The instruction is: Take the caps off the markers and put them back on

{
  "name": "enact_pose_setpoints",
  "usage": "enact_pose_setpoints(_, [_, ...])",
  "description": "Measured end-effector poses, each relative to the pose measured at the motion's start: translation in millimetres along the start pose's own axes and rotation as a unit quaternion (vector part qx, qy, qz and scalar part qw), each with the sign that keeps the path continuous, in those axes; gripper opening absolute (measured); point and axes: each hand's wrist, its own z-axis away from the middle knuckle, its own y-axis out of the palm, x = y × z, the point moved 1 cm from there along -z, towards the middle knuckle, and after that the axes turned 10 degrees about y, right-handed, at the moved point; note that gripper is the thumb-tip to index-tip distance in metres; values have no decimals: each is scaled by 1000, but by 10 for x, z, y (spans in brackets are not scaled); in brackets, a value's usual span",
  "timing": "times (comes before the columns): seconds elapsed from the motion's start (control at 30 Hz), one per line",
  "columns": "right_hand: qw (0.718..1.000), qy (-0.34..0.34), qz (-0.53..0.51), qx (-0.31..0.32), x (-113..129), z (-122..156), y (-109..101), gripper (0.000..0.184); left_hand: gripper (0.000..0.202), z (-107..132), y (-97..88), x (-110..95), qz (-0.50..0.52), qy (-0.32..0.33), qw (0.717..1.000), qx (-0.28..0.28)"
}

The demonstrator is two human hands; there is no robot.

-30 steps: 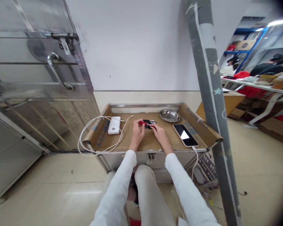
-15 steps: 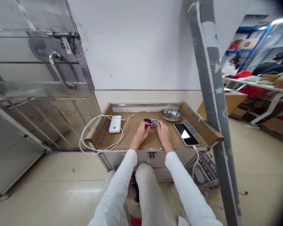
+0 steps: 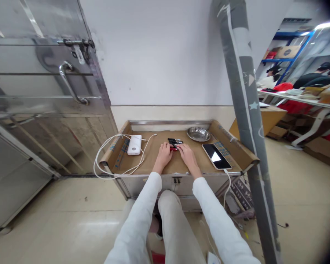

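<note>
Several black pens [image 3: 175, 141] lie side by side on the cardboard-lined top, between and just beyond my hands. A red pen [image 3: 173, 149] is nearest to me, stretching between my fingertips. My left hand [image 3: 164, 156] is closed on its left end. At the other end, my right hand [image 3: 187, 155] has its fingers bent over the red pen and against the ends of the black ones. My fingers partly cover the pens.
A white power bank [image 3: 134, 145] with a looped white cable lies left. Behind on the right sits a round metal dish [image 3: 198, 134], with a plugged-in phone [image 3: 216, 156] in front. A tall wrapped roll [image 3: 246, 91] leans at the right edge. Other people sit in the far right background.
The red pen now lies level between my hands, nearer to me than the black pens. My right fingers have shifted left and inward over the pens. My left hand has moved only slightly.
</note>
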Motion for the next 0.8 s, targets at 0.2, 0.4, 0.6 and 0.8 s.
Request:
enact_pose_setpoints(0.2, [994,2,107,12,57,23,-77,29,16,-18,10,8,95,23,995,-33])
enact_pose_setpoints(0.4, [992,1,115,42,48,49,-74,28,7,-21,20,19,176,-5,984,1])
enact_pose_setpoints(0.6, [998,8,40,49,-44,43,6,23,3,2,10,9,112,-35,993,16])
enact_pose_setpoints(0.8, [998,32,-36,49,-48,50,4,23,8,5,5,7,90,-43,995,11])
